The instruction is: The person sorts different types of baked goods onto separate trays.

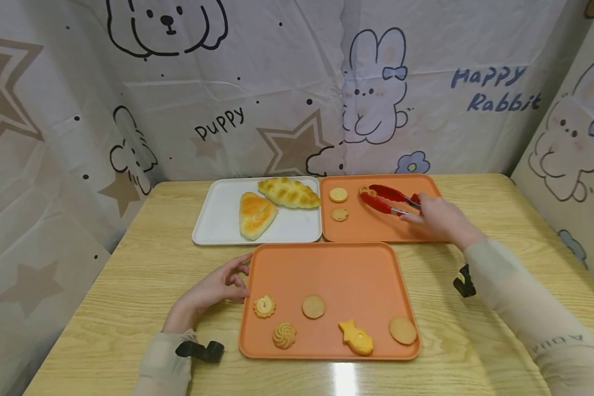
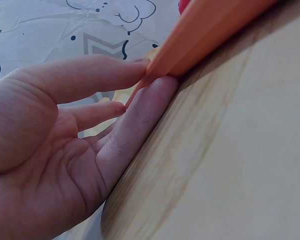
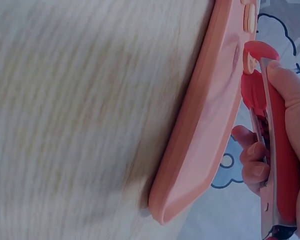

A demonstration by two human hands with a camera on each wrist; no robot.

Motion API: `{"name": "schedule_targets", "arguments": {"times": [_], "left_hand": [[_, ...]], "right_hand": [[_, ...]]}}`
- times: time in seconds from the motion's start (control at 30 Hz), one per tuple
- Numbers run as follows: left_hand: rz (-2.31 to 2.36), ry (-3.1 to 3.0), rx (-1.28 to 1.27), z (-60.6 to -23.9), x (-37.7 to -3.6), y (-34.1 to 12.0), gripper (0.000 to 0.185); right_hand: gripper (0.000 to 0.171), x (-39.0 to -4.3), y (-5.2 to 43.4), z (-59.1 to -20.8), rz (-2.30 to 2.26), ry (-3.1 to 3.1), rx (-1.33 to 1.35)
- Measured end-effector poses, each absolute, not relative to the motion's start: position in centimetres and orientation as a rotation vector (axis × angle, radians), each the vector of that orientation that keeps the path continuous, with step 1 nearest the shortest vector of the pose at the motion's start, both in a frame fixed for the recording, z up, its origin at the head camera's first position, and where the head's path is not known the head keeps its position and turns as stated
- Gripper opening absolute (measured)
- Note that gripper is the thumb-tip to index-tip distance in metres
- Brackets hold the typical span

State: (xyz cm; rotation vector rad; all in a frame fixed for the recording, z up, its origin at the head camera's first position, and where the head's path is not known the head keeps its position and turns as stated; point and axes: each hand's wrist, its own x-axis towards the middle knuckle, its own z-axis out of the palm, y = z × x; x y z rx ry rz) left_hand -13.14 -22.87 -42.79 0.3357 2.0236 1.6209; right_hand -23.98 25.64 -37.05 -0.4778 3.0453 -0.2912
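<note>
The right hand point(image 1: 438, 217) is curled around the handles of a pair of red tongs point(image 1: 388, 200), thumb on one arm and fingers on the other. The tongs reach over the far orange tray point(image 1: 376, 231), and their tips sit at a small cookie point(image 1: 364, 191) near the far rim of that tray; whether the tips actually pinch it cannot be told. In the right wrist view the tongs point(image 3: 270, 150) lie along the palm, with the right hand point(image 3: 290, 145) wrapped round them beside the edge of the far orange tray point(image 3: 200, 150).

Two more round cookies point(image 1: 339, 194) lie on the far orange tray, to the left of the tong tips. Just left of this tray, touching it, stands a white tray point(image 1: 213, 220) with two bread rolls point(image 1: 272, 203).

In front of the far orange tray, toward the person, lies the near orange tray point(image 1: 336, 269) on the bench point(image 1: 128, 286), holding five cookies point(image 1: 314, 306) along its near side. The left hand point(image 1: 218, 289) rests on the bench at this tray's left edge, fingers loosely spread and holding nothing. The left wrist view shows the fingertips point(image 2: 160, 87) of the left hand point(image 2: 60, 160) touching the rim of the near orange tray point(image 2: 210, 30).
</note>
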Motion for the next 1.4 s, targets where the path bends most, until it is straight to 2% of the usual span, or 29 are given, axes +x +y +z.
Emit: {"name": "schedule_targets", "arguments": {"times": [0.73,1.0,1.2,1.4], "left_hand": [[1.632,2.014,0.349,-43.0,-13.2,-22.8,0.083],[1.631,2.025,0.341,-42.9,-13.3,-22.8,0.083],[1.622,2.034,0.342,-42.9,-13.2,-22.9,0.083],[1.629,2.022,0.354,-43.0,-13.2,-22.9,0.083]], "right_hand": [[0.055,-25.8,25.4,-37.6,-0.269,3.018,-0.37],[0.071,-25.6,25.3,-37.8,-0.273,3.0,-0.363],[0.07,-25.1,25.5,-37.6,-0.315,2.987,-0.327],[0.077,-24.0,26.0,-36.6,-0.312,3.019,-0.346]]}}
